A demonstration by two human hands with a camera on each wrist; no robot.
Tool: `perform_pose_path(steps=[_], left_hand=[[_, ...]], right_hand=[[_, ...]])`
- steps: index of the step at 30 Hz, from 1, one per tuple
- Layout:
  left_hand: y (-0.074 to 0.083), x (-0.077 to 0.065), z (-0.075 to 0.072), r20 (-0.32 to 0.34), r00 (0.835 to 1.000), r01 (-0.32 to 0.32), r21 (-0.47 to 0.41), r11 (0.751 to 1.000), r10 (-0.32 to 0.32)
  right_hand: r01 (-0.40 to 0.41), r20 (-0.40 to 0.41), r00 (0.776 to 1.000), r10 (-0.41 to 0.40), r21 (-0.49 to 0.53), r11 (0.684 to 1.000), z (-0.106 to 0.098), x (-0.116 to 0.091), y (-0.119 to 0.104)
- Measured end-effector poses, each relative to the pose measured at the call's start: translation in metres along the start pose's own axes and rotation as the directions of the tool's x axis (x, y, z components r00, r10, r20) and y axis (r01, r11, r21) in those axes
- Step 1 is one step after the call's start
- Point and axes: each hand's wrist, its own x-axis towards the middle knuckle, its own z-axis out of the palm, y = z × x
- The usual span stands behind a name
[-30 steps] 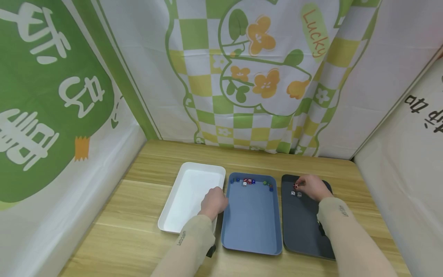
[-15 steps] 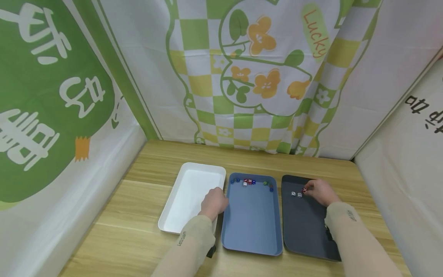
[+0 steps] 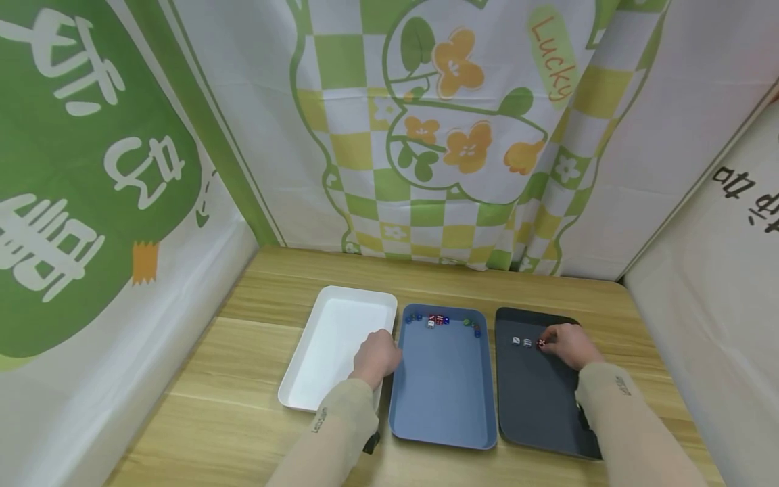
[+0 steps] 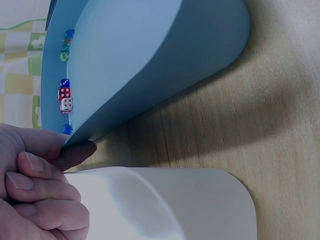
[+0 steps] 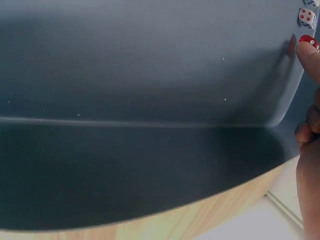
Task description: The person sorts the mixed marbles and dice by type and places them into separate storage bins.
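Note:
My right hand (image 3: 571,343) pinches a red die (image 3: 541,343) low over the dark grey tray (image 3: 535,406). Two white dice (image 3: 516,341) sit just left of it in the same tray, in line with the red one. In the right wrist view, my thumb covers part of the red die (image 5: 308,40), close to a white die (image 5: 306,18). My left hand (image 3: 375,355) pinches the left rim of the blue tray (image 3: 442,399) between thumb and finger, its other fingers curled. Against that tray's far wall lie several small dice, among them a white die (image 4: 66,104) beside red ones.
Left of the blue tray stands a white tray (image 3: 331,338), partly behind my left hand. All three trays rest on a wooden table (image 3: 201,385). A patterned cloth (image 3: 438,135) hangs along the table's back edge.
My right hand has carried the red die rightward and nearer to me, from behind the two white dice to their right side. The left hand stays put.

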Motion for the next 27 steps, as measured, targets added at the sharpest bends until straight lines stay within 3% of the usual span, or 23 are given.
perform_pose_path(steps=[27], left_hand=[[0.001, -0.001, 0.001, -0.011, 1.0, 0.005, 0.0, 1.0, -0.005]], right_hand=[[0.008, 0.029, 1.0, -0.009, 0.038, 0.999, 0.012, 0.006, -0.012]])
